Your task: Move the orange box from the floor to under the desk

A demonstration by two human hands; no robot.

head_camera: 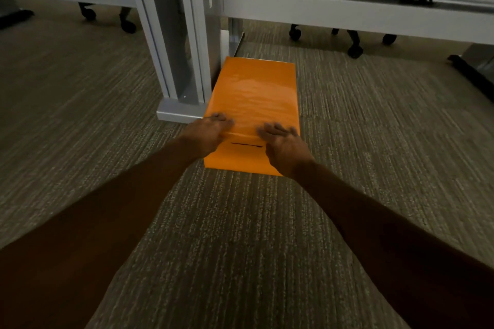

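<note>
An orange box (254, 99) lies flat on the carpet, its far end reaching the foot of the white desk (347, 10). A dark slot shows on its near face. My left hand (207, 132) rests on the box's near left corner, fingers spread over the top edge. My right hand (284, 143) presses on the near right corner the same way. Both arms stretch straight forward. The box's left side runs alongside the desk's grey leg (184, 56).
Grey striped carpet (240, 235) covers the floor. The desk leg's foot (179, 113) sits just left of the box. Black chair casters (354, 49) stand under the desk at right, others (127, 24) at left. A dark base (473, 72) lies far right.
</note>
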